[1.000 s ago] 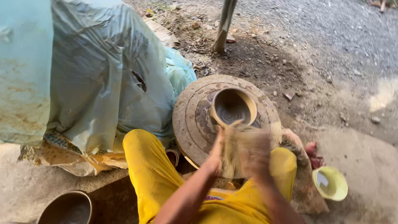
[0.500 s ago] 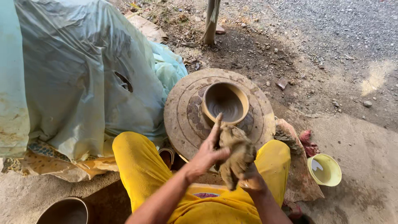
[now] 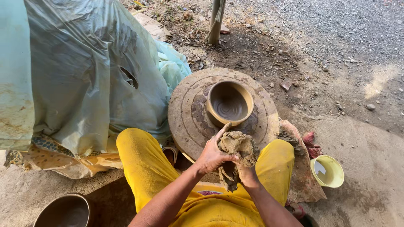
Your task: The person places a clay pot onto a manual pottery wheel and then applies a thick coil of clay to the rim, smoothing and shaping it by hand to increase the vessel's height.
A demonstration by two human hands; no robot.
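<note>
Head view looks straight down at a lump of wet clay, grey-brown and ragged, held just above the person's lap at the near edge of the potter's wheel. Both hands are clamped on it: the left hand wraps its side, with the fingers closed over the top and one finger stretched up toward the wheel, while the right hand cups it from below, its fingers mostly hidden under the mass. A tail of clay hangs down between the wrists.

From where I stand, the lump looks soft and heavy for its size, slick with water and likely to sag or tear if gripped by an edge. It seems best taken as it is now, with whole palms around the thick middle and support underneath.

Just beyond the hands, a freshly thrown clay bowl sits at the centre of the round wheel, its walls thin and wet, and surely easy to dent. Yellow trousers frame the wheel on both sides. To the right, a small yellow cup with water stands on the ground beside a muddy rag. A pale plastic sheet covers a heap on the left, and a dark pot sits at the lower left corner.
</note>
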